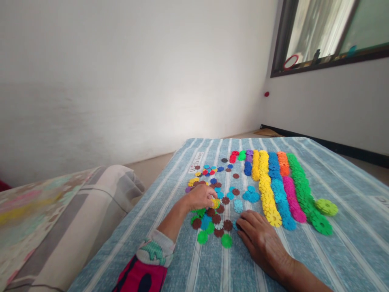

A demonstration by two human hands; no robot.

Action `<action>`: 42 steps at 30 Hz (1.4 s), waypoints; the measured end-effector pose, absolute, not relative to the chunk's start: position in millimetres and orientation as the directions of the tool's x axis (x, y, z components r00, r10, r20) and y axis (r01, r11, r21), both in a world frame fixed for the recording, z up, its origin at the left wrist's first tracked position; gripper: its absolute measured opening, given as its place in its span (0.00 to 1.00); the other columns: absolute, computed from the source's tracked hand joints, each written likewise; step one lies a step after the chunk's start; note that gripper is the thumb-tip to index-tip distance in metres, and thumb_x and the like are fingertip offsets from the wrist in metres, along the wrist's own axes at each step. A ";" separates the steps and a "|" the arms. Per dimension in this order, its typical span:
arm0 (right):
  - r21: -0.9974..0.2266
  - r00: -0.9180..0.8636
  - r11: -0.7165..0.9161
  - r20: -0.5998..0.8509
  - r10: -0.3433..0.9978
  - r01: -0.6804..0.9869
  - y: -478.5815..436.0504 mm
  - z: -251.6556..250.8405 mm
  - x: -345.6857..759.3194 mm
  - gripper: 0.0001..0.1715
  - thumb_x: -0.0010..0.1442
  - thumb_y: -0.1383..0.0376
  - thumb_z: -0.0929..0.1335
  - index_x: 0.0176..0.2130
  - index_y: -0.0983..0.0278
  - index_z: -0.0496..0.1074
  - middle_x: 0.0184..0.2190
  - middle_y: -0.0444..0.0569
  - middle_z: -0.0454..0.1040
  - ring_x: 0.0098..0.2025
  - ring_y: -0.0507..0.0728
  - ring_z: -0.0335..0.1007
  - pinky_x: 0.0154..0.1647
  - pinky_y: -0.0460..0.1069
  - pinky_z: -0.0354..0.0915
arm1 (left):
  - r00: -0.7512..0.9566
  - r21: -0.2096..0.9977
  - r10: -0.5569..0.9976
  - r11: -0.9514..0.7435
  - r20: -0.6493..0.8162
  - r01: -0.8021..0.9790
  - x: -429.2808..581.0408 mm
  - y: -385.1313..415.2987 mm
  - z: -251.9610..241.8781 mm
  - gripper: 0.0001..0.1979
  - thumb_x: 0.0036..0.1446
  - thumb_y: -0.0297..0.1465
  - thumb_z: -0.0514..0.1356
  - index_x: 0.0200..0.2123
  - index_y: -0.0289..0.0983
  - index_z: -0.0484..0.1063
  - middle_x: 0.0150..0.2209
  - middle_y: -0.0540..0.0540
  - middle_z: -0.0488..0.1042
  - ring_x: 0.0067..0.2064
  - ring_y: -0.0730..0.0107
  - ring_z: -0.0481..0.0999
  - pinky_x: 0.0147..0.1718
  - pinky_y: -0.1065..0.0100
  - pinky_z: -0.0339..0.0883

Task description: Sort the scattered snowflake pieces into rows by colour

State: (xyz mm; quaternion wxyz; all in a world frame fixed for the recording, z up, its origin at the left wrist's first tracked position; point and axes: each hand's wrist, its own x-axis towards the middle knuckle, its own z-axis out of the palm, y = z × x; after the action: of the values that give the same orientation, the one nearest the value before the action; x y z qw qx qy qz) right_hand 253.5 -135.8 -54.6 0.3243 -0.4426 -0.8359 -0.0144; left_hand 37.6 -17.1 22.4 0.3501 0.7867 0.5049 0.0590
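My left hand reaches over a scatter of flower-shaped plastic discs. Its thumb and fingers are closed on a yellow notched disc. Lower and to the right, my right hand rests low over the cloth, thumb and index finger closed at a blue disc that is mostly covered. Between the hands lie loose brown discs, green discs and a light-blue pair. A small blue cluster sits beyond my right fingertips.
Overlapping rows of discs, sorted by colour, run down the right: yellow, blue, magenta and green. A lime disc pile lies beside them. Striped cloth covers the surface. Folded bedding is at left.
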 end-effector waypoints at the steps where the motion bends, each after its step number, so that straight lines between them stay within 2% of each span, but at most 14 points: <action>1: -0.268 -0.399 0.608 0.551 0.733 0.748 -135.8 -54.5 253.4 0.08 0.63 0.71 0.63 0.42 0.63 0.69 0.39 0.53 0.69 0.43 0.62 0.66 0.42 0.57 0.64 | 0.481 0.590 0.840 -0.261 -0.251 0.764 38.6 -17.1 21.5 0.20 0.41 0.28 0.58 0.41 0.32 0.77 0.25 0.50 0.75 0.23 0.73 0.70 0.24 0.74 0.60; 7: -0.306 -0.399 0.602 0.522 0.754 0.738 -135.5 -54.6 253.5 0.08 0.64 0.71 0.63 0.42 0.63 0.68 0.38 0.51 0.69 0.42 0.61 0.65 0.43 0.57 0.62 | 0.545 0.422 0.832 -0.461 -0.100 0.781 41.8 -18.1 20.9 0.12 0.41 0.25 0.60 0.32 0.36 0.80 0.26 0.51 0.75 0.29 0.71 0.72 0.30 0.74 0.60; 13: -0.304 -0.394 0.596 0.522 0.757 0.743 -135.9 -51.9 252.4 0.07 0.64 0.71 0.63 0.40 0.63 0.68 0.36 0.50 0.68 0.41 0.60 0.65 0.42 0.55 0.62 | 0.552 0.379 0.827 -0.480 -0.107 0.791 43.6 -20.3 22.8 0.08 0.42 0.24 0.60 0.26 0.38 0.79 0.25 0.52 0.75 0.31 0.70 0.71 0.31 0.73 0.57; 17: -0.296 -0.391 0.591 0.522 0.758 0.750 -136.1 -50.3 251.9 0.06 0.63 0.71 0.64 0.39 0.63 0.68 0.36 0.50 0.69 0.41 0.60 0.65 0.42 0.55 0.62 | 0.553 0.339 0.826 -0.494 -0.104 0.801 43.0 -18.7 21.4 0.07 0.42 0.24 0.60 0.26 0.38 0.78 0.25 0.51 0.75 0.30 0.71 0.70 0.29 0.73 0.55; 28: -0.316 -0.396 0.592 0.506 0.766 0.741 -135.3 -50.5 252.5 0.08 0.63 0.72 0.64 0.41 0.62 0.68 0.37 0.50 0.69 0.42 0.60 0.64 0.42 0.55 0.62 | 0.460 0.295 0.882 -0.415 -0.102 0.861 48.0 -24.0 24.3 0.05 0.41 0.23 0.60 0.24 0.37 0.75 0.20 0.54 0.67 0.25 0.73 0.65 0.25 0.72 0.50; 38: -0.279 -0.400 0.597 0.526 0.750 0.752 -134.7 -47.1 252.6 0.07 0.62 0.72 0.64 0.40 0.62 0.68 0.35 0.48 0.69 0.40 0.59 0.65 0.41 0.54 0.62 | 0.526 0.382 0.845 -0.456 -0.099 0.804 48.8 -23.8 23.6 0.06 0.40 0.26 0.59 0.25 0.38 0.75 0.20 0.54 0.68 0.28 0.72 0.67 0.26 0.73 0.52; 42: -0.293 -0.403 0.592 0.507 0.762 0.751 -135.0 -46.2 252.7 0.07 0.62 0.72 0.65 0.40 0.62 0.68 0.35 0.49 0.69 0.41 0.60 0.65 0.42 0.54 0.62 | 0.551 0.309 0.831 -0.506 -0.076 0.805 49.0 -22.2 19.7 0.07 0.41 0.26 0.58 0.26 0.38 0.76 0.25 0.51 0.73 0.31 0.69 0.70 0.29 0.72 0.54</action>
State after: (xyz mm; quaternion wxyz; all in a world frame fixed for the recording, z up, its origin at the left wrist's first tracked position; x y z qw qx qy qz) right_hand 252.7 -135.0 -46.2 0.3075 -0.4516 -0.8375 0.0090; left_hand 49.0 -22.2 19.7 0.1558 0.8669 0.4718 0.0412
